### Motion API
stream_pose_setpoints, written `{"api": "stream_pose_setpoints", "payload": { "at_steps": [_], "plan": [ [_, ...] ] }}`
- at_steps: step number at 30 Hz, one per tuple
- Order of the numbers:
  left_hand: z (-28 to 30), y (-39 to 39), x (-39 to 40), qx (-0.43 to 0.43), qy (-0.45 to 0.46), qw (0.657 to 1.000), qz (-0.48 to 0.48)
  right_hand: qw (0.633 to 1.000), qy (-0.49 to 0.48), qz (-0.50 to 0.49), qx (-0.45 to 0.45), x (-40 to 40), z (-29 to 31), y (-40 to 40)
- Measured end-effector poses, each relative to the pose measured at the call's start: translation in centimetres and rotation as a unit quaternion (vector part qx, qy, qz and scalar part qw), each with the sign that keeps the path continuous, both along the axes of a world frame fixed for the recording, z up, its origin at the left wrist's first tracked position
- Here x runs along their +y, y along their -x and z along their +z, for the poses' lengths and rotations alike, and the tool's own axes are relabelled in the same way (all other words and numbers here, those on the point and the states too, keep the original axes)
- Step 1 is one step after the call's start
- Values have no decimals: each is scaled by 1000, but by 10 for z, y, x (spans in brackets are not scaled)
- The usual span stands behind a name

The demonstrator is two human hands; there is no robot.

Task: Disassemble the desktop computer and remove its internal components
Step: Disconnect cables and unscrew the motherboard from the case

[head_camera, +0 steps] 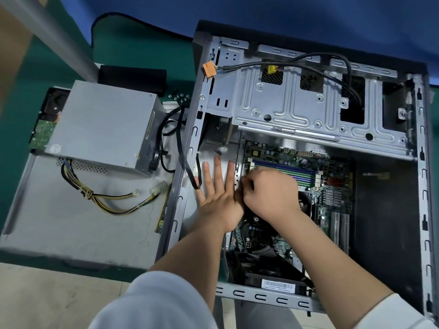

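Two hands work inside the open desktop case (308, 162), which lies on its side on the green surface (133, 51) so the motherboard (332, 198) faces up and can be reached from above. The left hand (217, 198) lies flat on the bare metal floor of the case just beside the board's left edge, its fingers (217, 172) straight and spread, probably to steady the chassis or brace the board. The right hand (270, 193) is curled tight at the board's edge near the memory slots (285, 170), its fingertips pinching something small; what it is cannot be told, perhaps a screw or a clip. Already taken out, the power supply (104, 124) rests on the removed side panel (78, 224) to the left, cables (104, 198) trailing, with a memory stick (164, 210) at the panel's right edge, kept clear of the working space.
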State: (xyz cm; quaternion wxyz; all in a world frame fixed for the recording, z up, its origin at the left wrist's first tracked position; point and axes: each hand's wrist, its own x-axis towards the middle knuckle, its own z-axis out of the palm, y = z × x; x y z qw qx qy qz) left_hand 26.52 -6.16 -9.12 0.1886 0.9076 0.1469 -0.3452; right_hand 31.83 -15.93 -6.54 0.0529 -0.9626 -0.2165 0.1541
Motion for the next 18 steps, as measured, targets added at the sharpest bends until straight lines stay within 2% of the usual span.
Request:
{"api": "stream_pose_setpoints", "payload": {
  "at_steps": [4, 8, 11, 18],
  "plan": [
    [-1, 0, 0, -7, 0, 1000, 1, 1000, -7, -18, 6, 1, -1, -1],
    [-2, 1, 0, -7, 12, 1000, 6, 998, -15, 50, 21, -7, 1, -2],
    [-2, 1, 0, -9, 10, 1000, 9, 998, -5, 63, 20, -8, 1, -3],
    [2, 1, 0, -21, -3, 1000, 6, 1000, 3, -16, 10, 1, -1, -2]
  ]
}}
